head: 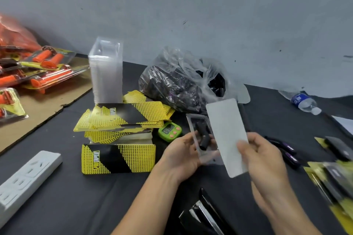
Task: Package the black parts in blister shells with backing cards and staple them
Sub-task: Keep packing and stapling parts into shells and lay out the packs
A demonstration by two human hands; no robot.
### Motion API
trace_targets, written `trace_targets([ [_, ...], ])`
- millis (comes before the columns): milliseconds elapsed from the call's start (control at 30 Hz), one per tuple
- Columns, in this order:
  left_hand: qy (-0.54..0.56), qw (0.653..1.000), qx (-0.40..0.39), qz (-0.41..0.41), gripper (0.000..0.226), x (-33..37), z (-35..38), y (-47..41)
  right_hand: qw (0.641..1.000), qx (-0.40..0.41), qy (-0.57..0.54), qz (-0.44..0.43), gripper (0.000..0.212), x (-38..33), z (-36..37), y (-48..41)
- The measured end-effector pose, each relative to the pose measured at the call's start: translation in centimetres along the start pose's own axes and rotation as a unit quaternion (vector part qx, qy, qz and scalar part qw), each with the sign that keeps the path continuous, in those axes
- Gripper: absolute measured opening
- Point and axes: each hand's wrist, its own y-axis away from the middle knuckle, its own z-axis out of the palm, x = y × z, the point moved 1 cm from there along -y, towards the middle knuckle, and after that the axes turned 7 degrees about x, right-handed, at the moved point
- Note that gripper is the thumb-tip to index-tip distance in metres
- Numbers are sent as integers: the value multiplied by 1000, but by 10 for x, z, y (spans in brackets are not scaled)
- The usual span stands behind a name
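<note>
My left hand (179, 155) holds a clear blister shell (203, 156) with black parts (202, 135) lying in it, above the black table. My right hand (264, 155) pinches a backing card (226, 135), its plain white back facing me, tilted beside the shell's right edge. A black stapler (202, 215) lies on the table near the front, between my forearms. A clear plastic bag (183, 86) of more black parts sits behind my hands. A tall stack of empty blister shells (106, 72) stands at the left of the bag, above a pile of yellow-and-black cards (118, 118).
A yellow-black box (118, 158) sits front left, a green timer (170, 130) beside it. Finished black packs (330, 175) lie at right, orange packs (38, 68) on cardboard at far left. A white power strip (24, 179) and a water bottle (303, 102) lie on the table.
</note>
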Motion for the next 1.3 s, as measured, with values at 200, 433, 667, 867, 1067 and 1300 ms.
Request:
trace_targets([
  [200,30,999,-35,16,33,1,-6,-4,989,-15,-47,139,38,40,-35,7],
  [433,39,999,-9,33,31,1,-5,-2,985,-56,14,163,33,48,-38,2],
  [667,8,999,15,39,37,-2,0,-1,965,-212,103,117,86,34,-40,9],
  [867,27,999,19,30,45,2,-3,-3,867,-205,-320,323,50,32,-42,7],
  [1067,31,999,17,33,55,2,-6,-3,820,-246,-391,338,57,35,-46,1],
  [1300,33,999,6,34,40,2,-3,-1,844,-285,-347,293,55,42,-49,-1],
])
